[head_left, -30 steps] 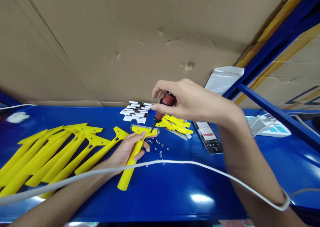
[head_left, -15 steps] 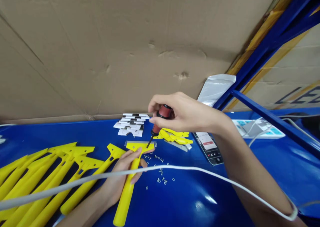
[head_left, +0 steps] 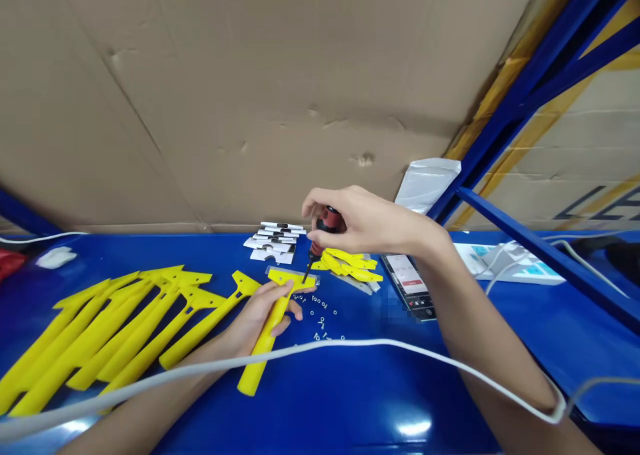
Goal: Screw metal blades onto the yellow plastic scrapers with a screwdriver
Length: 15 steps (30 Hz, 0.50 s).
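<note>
My left hand is closed around the yellow scraper, whose wide head points away from me with a thin clear-grey strip along its edge. From above, my right hand grips a red and black screwdriver. Its shaft slants down, and the tip meets the right side of the scraper's head. Whether a screw sits under the tip is too small to tell. Small loose screws and nuts lie scattered just right of the scraper. Several more yellow scraper handles are spread to the left.
Behind the scraper are white and black folded packets and a pile of yellow plates. A phone lies near my right forearm, with a power strip beyond. A white cable crosses in front; a blue frame rises at right.
The view has shifted, so the table's things sit slightly differently in the picture. Both hands keep their grips, and the screwdriver's tip stays at the right side of the scraper's head.
</note>
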### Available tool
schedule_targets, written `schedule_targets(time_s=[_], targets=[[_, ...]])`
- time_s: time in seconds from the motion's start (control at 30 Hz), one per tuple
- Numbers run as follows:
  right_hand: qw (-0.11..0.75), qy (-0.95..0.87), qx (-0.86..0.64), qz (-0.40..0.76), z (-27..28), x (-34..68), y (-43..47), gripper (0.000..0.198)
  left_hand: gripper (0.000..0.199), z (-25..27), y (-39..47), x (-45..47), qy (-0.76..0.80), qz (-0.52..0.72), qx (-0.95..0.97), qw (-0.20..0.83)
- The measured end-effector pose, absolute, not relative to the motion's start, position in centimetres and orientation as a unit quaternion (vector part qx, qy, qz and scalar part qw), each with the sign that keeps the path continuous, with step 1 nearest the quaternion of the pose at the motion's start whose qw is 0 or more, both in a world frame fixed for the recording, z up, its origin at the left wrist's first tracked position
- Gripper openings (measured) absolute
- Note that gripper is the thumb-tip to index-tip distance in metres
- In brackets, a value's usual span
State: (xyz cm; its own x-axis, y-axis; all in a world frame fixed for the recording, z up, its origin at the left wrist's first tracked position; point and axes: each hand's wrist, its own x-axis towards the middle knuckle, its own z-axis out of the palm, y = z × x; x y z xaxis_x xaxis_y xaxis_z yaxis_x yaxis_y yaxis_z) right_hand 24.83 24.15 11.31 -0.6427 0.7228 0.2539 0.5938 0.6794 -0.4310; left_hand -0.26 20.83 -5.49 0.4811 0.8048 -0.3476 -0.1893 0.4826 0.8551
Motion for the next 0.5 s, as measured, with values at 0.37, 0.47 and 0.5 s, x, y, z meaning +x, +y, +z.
schedule_targets(time_s=[0.37, 0.47, 0.5], targets=[[0.194, -0.901, -0.362, 0.14, 11.2, 24.3, 23.6, 0.036, 0.02, -4.0, 20.7, 0.1, 0.402, 0.326, 0.37, 0.771], [0.197, -0.9, -0.364, 0.136, 11.0, 24.1, 23.9, 0.031, 0.018, -3.9, 20.6, 0.1, 0.408, 0.324, 0.368, 0.77], [0.195, -0.904, -0.355, 0.139, 10.9, 24.1, 24.0, 0.028, 0.019, -3.9, 20.6, 0.0, 0.411, 0.319, 0.37, 0.77]])
